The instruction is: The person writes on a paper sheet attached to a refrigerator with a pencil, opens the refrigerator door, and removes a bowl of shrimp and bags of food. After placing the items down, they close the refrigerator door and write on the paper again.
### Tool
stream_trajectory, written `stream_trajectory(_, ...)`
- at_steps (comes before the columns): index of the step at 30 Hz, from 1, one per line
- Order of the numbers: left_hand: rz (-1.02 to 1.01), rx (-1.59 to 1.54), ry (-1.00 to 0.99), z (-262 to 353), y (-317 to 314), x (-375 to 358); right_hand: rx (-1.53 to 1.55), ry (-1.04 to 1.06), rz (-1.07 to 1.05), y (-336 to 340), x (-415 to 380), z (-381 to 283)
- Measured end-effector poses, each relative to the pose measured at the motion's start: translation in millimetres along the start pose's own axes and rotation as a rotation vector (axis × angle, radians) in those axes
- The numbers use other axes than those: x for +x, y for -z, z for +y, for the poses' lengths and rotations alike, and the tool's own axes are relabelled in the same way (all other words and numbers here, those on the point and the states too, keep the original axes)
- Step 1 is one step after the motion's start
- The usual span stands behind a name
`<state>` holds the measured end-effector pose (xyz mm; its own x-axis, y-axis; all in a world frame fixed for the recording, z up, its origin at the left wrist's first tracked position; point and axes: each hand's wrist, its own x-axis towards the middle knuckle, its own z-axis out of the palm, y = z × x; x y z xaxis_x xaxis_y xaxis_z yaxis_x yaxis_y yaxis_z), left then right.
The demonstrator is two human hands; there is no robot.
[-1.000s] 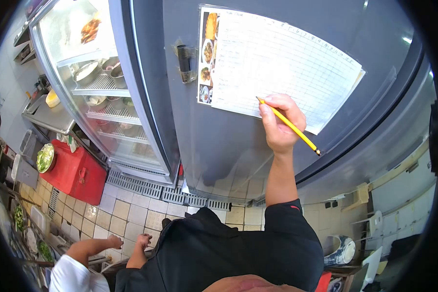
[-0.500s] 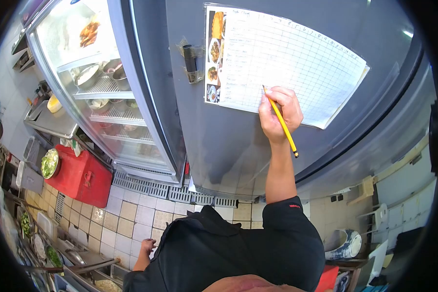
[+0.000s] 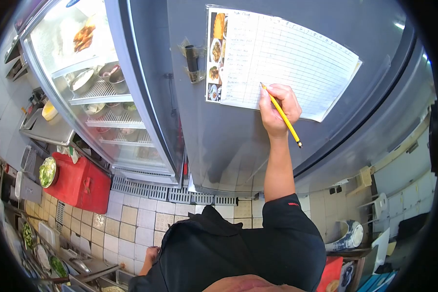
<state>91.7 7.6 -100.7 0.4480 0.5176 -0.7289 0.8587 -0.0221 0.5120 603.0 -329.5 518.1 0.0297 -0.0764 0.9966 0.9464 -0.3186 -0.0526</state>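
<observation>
Tiled kitchen floor [image 3: 131, 214] runs along the bottom of the view, under a row of refrigeration units. At far left, a red box [image 3: 78, 181] sits on the floor with a bowl of greens [image 3: 47, 172] resting on its top edge. Just right of it stands a glass-door fridge [image 3: 97, 87] whose wire shelves carry metal bowls and containers. Next comes a grey steel fridge door [image 3: 219, 146], with a small dark clip [image 3: 192, 63] taped to it near its left edge. Beside the clip, a ruled paper chart [image 3: 287, 63] with a strip of food photos down its left margin is fixed flat against the door. The right hand [image 3: 277, 109] is raised to the chart's lower edge, its fingers closed around a yellow pencil [image 3: 281, 115], whose tip touches the paper while its dark end angles down to the right. The left hand [image 3: 151, 254] hangs low by the black shirt; whether its fingers are open or closed cannot be told. At lower right, a blue-and-white bowl [image 3: 348, 237] sits near the wall.
</observation>
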Motion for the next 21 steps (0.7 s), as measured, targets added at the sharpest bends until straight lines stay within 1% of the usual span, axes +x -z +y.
stream_trajectory(2,0.01,0.061,0.021,11.6,4.3,-9.9,-0.009,0.009,0.007,-0.9,-0.3,0.7)
stream_trajectory(5,-0.042,-0.006,0.089,11.4,5.5,-7.8,-0.027,0.024,0.009,-1.5,-0.7,-0.1)
stream_trajectory(8,-0.022,0.065,-0.041,1.2,3.3,-1.4,-0.036,0.024,-0.001,-1.3,-0.8,-0.3)
stream_trajectory(11,-0.006,0.114,-0.069,1.4,5.7,0.4,-0.059,0.009,-0.018,-0.2,-1.2,-1.1)
stream_trajectory(14,-0.042,0.071,-0.011,3.3,8.5,1.8,-0.063,0.005,-0.017,-0.7,-0.9,-3.2)
stream_trajectory(17,0.003,0.053,-0.033,8.3,11.1,-1.7,-0.057,0.003,-0.01,-1.8,-3.8,-3.2)
stream_trajectory(20,-0.075,0.001,0.036,4.2,12.6,6.0,-0.062,0.006,-0.009,-2.0,-6.1,-2.5)
stream_trajectory(21,-0.074,-0.014,0.038,2.7,13.0,7.8,-0.065,0.01,-0.006,-2.2,-6.0,-3.1)
